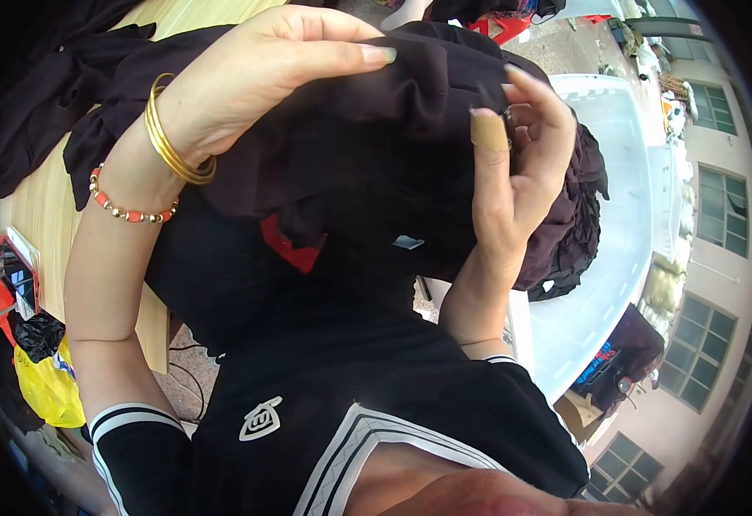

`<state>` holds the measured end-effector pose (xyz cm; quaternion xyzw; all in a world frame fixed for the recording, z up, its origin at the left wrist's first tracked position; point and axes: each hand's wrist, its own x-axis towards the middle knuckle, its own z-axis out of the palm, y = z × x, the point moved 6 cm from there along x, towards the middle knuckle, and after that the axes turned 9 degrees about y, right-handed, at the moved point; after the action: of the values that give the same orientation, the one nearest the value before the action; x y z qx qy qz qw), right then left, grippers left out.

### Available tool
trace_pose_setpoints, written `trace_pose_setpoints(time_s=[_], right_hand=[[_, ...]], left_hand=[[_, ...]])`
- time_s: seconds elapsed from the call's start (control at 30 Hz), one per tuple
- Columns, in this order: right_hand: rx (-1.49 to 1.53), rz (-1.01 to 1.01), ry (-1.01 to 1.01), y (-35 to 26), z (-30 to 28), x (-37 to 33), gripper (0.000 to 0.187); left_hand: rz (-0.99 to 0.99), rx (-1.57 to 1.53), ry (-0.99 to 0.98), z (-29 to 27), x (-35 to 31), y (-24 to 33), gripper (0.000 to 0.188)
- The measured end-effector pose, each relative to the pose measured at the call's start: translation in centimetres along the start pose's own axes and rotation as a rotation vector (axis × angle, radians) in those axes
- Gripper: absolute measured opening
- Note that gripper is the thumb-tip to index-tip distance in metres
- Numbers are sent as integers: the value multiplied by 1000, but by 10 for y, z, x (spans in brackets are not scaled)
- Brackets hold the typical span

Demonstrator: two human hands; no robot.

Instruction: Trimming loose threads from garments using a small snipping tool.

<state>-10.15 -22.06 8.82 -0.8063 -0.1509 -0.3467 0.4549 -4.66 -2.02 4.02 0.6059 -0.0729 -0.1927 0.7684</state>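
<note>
Dark purple-brown cloth (307, 163) hangs in folds in front of me. My left hand (298, 60), with gold bangles and a beaded bracelet on its wrist, has its thumb over the cloth's upper edge and grips it. On the right, my right hand (518, 155) is raised beside the cloth, thumb and forefinger apart and the other fingers curled. Tan tape (489, 133) wraps its thumb. A small dark ring-like thing shows by the curled fingers; I cannot make out what it is.
A gathered heap of dark cloth (578, 215) lies in a large white plastic tub (630, 172) at right. More dark cloth (36, 129) is on the wooden table (36, 202) at left. A phone (19, 279) and a yellow bag (47, 383) are at the left edge.
</note>
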Motion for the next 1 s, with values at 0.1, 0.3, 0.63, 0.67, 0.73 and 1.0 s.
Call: trace_pose_setpoints(time_s=[0.1, 0.3, 0.63, 0.67, 0.73, 1.0], right_hand=[[-143, -231, -47, -19, 8, 1, 36], [-147, -322, -64, -27, 14, 4, 41], [-242, -323, -96, -27, 20, 7, 40], [-261, -320, -102, -27, 21, 8, 40], [-260, -314, -106, -28, 21, 10, 40], [-191, -365, -118, -33, 25, 14, 37]], left_hand=[[28, 77, 12, 3, -1, 3, 26], [80, 162, -31, 9, -4, 8, 25], [125, 157, 37, 3, -6, 10, 27], [106, 143, 54, 1, -6, 10, 27], [113, 133, 78, 0, -6, 11, 28], [238, 186, 42, 3, -6, 8, 29]])
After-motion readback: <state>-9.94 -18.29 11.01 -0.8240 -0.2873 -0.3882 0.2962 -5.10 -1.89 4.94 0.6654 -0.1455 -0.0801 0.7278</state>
